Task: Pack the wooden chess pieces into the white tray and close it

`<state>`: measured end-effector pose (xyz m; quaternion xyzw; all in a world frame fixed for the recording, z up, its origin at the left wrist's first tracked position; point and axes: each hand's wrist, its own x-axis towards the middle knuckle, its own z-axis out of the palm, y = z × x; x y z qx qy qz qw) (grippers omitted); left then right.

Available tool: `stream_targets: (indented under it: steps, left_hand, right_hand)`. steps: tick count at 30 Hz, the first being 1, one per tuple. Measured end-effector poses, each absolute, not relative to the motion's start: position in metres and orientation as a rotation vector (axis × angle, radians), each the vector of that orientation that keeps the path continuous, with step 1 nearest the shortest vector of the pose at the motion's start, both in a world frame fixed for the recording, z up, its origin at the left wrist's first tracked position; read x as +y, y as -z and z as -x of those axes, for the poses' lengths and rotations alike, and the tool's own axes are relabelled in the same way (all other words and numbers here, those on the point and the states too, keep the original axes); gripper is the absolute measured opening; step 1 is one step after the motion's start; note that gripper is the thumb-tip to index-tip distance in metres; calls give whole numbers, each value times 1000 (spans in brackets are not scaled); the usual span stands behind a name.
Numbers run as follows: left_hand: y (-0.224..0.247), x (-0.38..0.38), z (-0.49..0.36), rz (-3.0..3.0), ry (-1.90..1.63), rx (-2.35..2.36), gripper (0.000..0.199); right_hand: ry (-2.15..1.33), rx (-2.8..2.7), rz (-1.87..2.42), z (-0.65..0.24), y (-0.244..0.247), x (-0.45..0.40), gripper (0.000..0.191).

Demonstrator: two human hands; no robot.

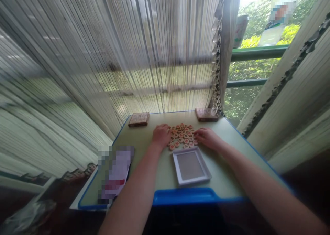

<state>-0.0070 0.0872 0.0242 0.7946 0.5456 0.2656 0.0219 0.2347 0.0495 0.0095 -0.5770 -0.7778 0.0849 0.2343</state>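
Observation:
Several round wooden Chinese chess pieces (pixel 180 136) lie in a loose cluster on the pale table (pixel 139 166), some with red characters and some with dark ones. At the cluster's left edge rests my left hand (pixel 162 136), its fingers bent loosely beside the pieces, with no grip visible. My right hand (pixel 206 137) lies at the opposite edge, fingers extended and the tips touching or very near the outermost pieces. Just below the cluster sits a shallow white box tray (pixel 177 168) with a greyish bottom.
Two flat brown wooden boxes (pixel 139 119) (pixel 206 114) stand at the far corners. A phone-like object with a blurred screen (pixel 120 169) lies on the left. The table has a blue rim with a moulded trough (pixel 185 196) in front. Striped curtains (pixel 154 49) hang behind; a bottle (pixel 273 32) stands on the railing.

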Motion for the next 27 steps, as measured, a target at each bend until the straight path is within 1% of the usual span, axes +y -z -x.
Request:
stream_targets:
  steps: [2, 6, 10, 12, 14, 16, 18, 23, 25, 27]
  left_hand:
    - [-28, 77, 3, -2487, -794, 1736, 27]
    - [-37, 59, 1, -2558, -645, 1583, 34]
    - [-44, 48, 4, -2572, -469, 1329, 55]
    - [-45, 46, 4, -2580, -413, 1274, 63]
    - [-45, 46, 4, -2593, -393, 1264, 65]
    - [-43, 48, 3, -2601, -414, 1273, 64]
    - [-41, 52, 2, -2610, -483, 1313, 57]
    - [-31, 68, 4, -2601, -720, 1580, 28]
    - [-26, 74, 6, -2577, -762, 1667, 24]
    - [-22, 78, 7, -2551, -785, 1711, 25]
  right_hand:
    - [-247, -2169, 1537, -236, -7, 49, 28]
    - [-177, -2137, 1548, -235, -4, 48, 31]
    - [-115, -2185, 1450, -227, -15, 37, 33]
    - [-203, -2292, 1304, -220, -23, 29, 28]
    - [-265, -2389, 1202, -214, -29, 24, 19]
    - [-295, -2437, 1162, -210, -33, 21, 13]
    - [-299, -2449, 1157, -208, -35, 20, 10]
    - [-325, -2423, 1178, -212, -32, 21, 10]
    - [-358, -2408, 1217, -213, -30, 22, 10]
    - [-366, -2396, 1248, -214, -29, 22, 10]
